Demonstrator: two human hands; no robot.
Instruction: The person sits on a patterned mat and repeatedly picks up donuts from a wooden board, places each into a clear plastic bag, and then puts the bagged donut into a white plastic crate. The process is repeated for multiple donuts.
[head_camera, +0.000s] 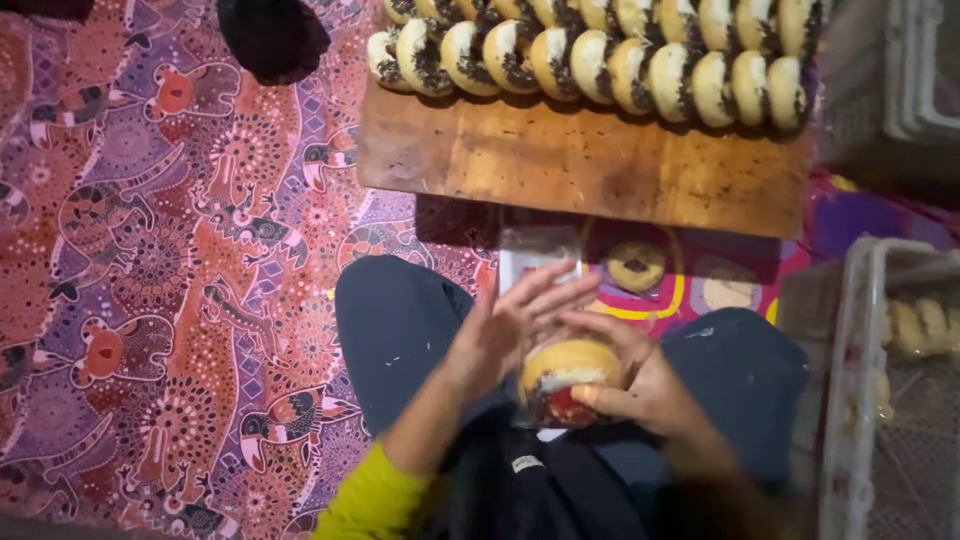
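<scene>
Sitting on a patterned mat, knees apart in dark trousers; both hands meet over the lap. One filled bun is held between them, inside a clear plastic wrapper that shows mostly as glare below it. Bun sits just above the lap, between the knees, near the body. Its pale domed crust faces up and toward the camera; the dark and red filling edge faces down toward the body. Long axis runs roughly left-right across the view.

Left hand: fingers straight and lying close together, slanting up-right over the top left of the bun, palm against it. Yellow-green sleeve on that forearm.

Right hand: fingers curled round the bun's right side, thumb tip pressed at the lower edge by the red filling. Grip is closed on the bun.

Counts: two hands, one bun in hand. Wooden board lies ahead of the knees, carrying filled buns standing on edge in two rows; front row about eleven, back row cut off by the frame, so no full count. Two flat round pieces lie on the mat between board and knees, blurred. Pale crate at right holds more pale rolls, count unclear. Dark cloth at the top left.
</scene>
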